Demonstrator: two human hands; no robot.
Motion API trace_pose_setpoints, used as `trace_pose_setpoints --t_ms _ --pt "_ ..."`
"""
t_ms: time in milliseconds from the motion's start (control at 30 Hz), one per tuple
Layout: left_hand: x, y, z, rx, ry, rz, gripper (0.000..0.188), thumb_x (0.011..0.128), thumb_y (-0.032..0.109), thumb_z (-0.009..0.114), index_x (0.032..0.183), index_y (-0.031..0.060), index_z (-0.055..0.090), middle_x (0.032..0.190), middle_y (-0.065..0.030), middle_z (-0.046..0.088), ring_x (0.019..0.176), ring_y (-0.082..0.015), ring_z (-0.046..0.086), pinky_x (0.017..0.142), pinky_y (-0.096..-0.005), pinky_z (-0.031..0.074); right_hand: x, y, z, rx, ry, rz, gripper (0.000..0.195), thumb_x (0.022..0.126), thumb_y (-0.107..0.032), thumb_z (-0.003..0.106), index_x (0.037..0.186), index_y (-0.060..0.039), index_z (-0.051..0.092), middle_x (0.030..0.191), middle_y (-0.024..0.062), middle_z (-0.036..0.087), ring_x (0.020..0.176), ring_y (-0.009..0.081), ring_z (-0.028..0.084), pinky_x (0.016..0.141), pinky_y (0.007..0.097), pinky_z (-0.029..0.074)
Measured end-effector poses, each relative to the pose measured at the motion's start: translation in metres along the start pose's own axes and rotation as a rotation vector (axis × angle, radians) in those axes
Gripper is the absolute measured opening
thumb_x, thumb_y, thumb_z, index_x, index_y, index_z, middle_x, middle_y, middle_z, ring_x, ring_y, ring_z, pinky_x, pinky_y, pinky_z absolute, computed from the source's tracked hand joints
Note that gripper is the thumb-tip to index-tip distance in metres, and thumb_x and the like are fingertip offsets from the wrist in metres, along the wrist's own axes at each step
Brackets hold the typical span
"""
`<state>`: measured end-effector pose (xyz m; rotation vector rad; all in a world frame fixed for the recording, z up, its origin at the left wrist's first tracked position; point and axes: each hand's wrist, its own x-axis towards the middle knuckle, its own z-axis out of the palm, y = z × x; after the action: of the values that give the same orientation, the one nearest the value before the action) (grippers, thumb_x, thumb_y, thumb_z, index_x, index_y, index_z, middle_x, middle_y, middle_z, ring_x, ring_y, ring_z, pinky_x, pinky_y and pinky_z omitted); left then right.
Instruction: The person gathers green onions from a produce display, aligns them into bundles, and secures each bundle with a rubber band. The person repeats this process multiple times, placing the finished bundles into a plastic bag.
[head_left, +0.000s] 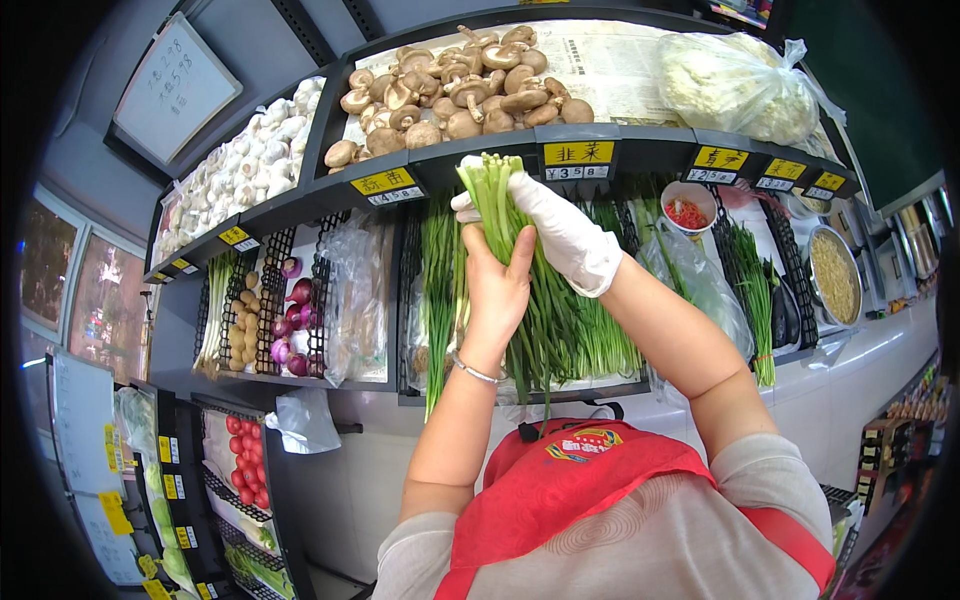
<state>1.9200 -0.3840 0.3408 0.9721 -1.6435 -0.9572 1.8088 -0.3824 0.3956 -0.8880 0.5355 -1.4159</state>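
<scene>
Both my hands hold a bunch of long green stalks (493, 199), probably garlic greens or chives, in front of the shelf edge. Its pale cut ends point up and its dark leaves hang down. My bare left hand (499, 281), a bracelet on its wrist, grips the bunch lower down, thumb across the front. Higher up, my white-gloved right hand (559, 232) wraps around it, with white fingertips showing on the far side. Behind and below the bunch lie more long greens (442, 262) and further chives (611, 337) in the lower shelf.
Above are shiitake mushrooms (465, 90), garlic bulbs (259, 157) and bagged cauliflower (739, 90). Price tags (577, 161) line the shelf's edge. Red onions (298, 315) and potatoes (244, 330) lie left; a bowl of chopped red peppers (686, 214), eggplants (784, 307) and a metal bowl (832, 274) stand right.
</scene>
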Motion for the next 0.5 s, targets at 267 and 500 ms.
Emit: trace_pose_setpoints --t_ms 267,500 --pt "-0.006 0.03 -0.002 0.452 -0.028 0.212 0.062 0.085 0.018 0.065 0.132 -0.0066 0.034 0.127 -0.0276 0.044 0.117 -0.0405 0.048 0.098 -0.0436 0.04 0.002 -0.004 0.004 -0.384 0.108 -0.077 0.023 0.082 -0.011 0.072 0.101 -0.0005 0.065 0.09 0.0036 0.067 0.083 0.0099 0.061 0.079 0.0263 0.05" --pt "0.04 0.016 -0.044 -0.226 -0.155 0.29 0.096 0.065 0.037 0.087 0.136 -0.0027 0.035 0.133 -0.0164 0.048 0.125 -0.0282 0.046 0.107 -0.0382 0.034 0.003 -0.05 -0.008 -0.466 -0.219 -0.098 0.024 0.087 -0.018 0.069 0.103 -0.0001 0.066 0.086 0.0058 0.068 0.084 0.0132 0.063 0.081 0.0272 0.049"
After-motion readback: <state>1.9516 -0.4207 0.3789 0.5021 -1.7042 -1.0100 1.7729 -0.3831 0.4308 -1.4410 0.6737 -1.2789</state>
